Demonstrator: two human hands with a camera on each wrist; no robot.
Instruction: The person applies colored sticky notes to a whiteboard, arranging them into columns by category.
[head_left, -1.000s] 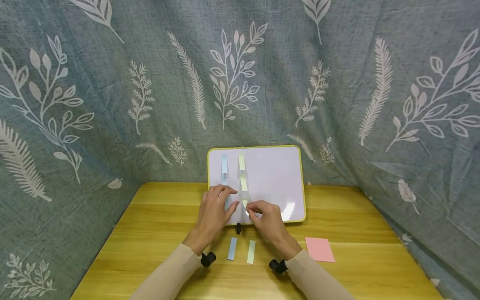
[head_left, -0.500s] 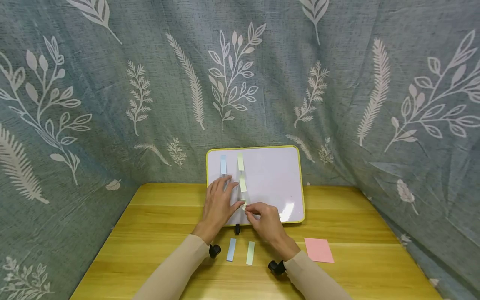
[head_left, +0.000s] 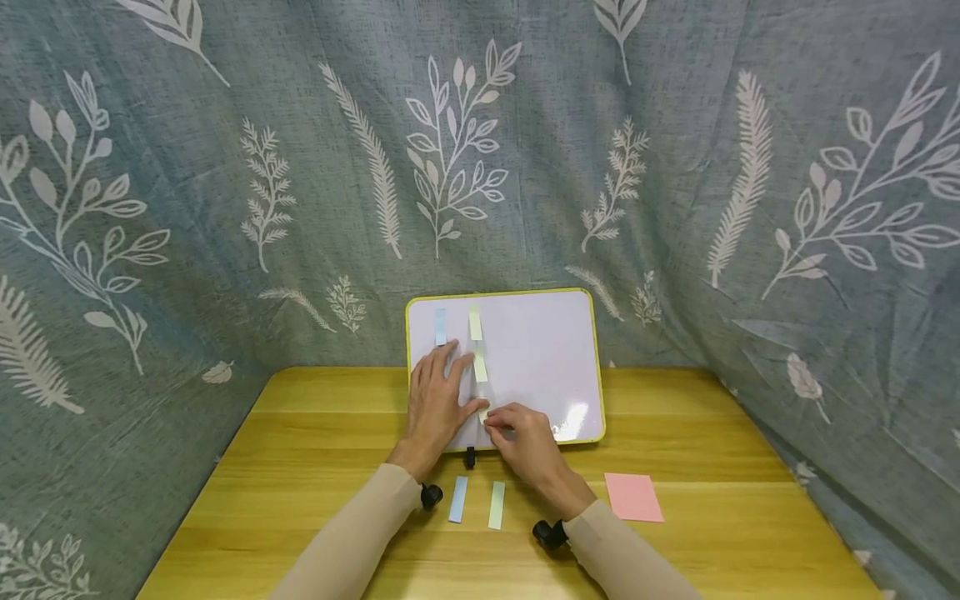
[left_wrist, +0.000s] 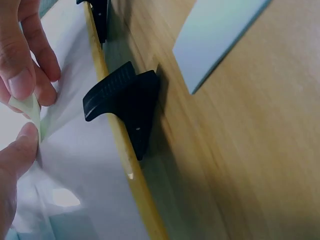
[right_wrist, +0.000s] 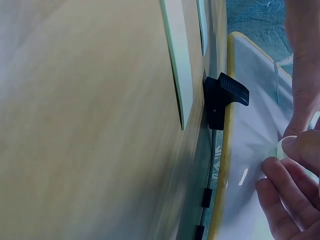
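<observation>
A whiteboard (head_left: 540, 358) with a yellow frame leans at the back of the table. My right hand (head_left: 528, 446) pinches a pale green sticky note strip (left_wrist: 31, 110) between thumb and fingers, low on the board; the strip is bent. At its other edge, the thumb of my left hand (head_left: 437, 408) touches the strip, while the other fingers spread over the board. Above it, an upper green strip (head_left: 476, 323) and a middle green strip (head_left: 481, 367) stick in a column. To their left is a blue strip (head_left: 441, 327); my left hand covers the board below it.
On the wooden table (head_left: 300, 500) in front of the board lie a narrow blue pad (head_left: 458, 500), a narrow green pad (head_left: 497, 505) and a square pink pad (head_left: 633, 497). A black stand clip (head_left: 470, 457) grips the board's lower edge. Patterned cloth (head_left: 337, 167) hangs behind.
My left hand has moved right and its thumb has come onto the green strip. The right hand still pinches the strip at nearly the same spot. The head view has shifted slightly.
</observation>
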